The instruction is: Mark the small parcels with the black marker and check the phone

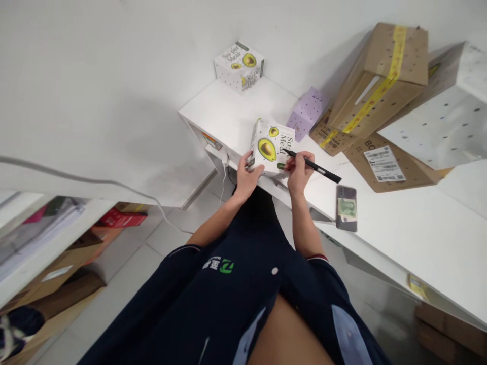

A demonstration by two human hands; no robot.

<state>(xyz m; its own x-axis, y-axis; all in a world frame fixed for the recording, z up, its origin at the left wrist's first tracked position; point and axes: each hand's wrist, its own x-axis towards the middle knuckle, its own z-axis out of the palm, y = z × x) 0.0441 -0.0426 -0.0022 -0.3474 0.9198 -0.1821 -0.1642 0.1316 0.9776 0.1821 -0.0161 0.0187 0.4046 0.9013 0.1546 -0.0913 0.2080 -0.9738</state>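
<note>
A white box (271, 138) printed with avocados and the words "Super Meal" is tilted at the edge of the white desk. My left hand (248, 175) grips its near left corner, thumb on the printed top. In my right hand (300, 170) is a long black pen (322, 171), pinched between thumb and fingers. The pen's thin end lies over the lettering on the box; whether it touches cannot be told. My right fingers also rest against the box's right side. Another avocado box (240, 66) stands farther back on the desk, against the wall.
A lilac box (306, 112) sits right of the held box. Beyond it lean a taped brown carton (382, 81), a labelled carton (391, 162) and a large white dotted box (441, 121). A phone (346, 208) with a banknote lies on the desk (399, 223). A cable (114, 181) hangs at left.
</note>
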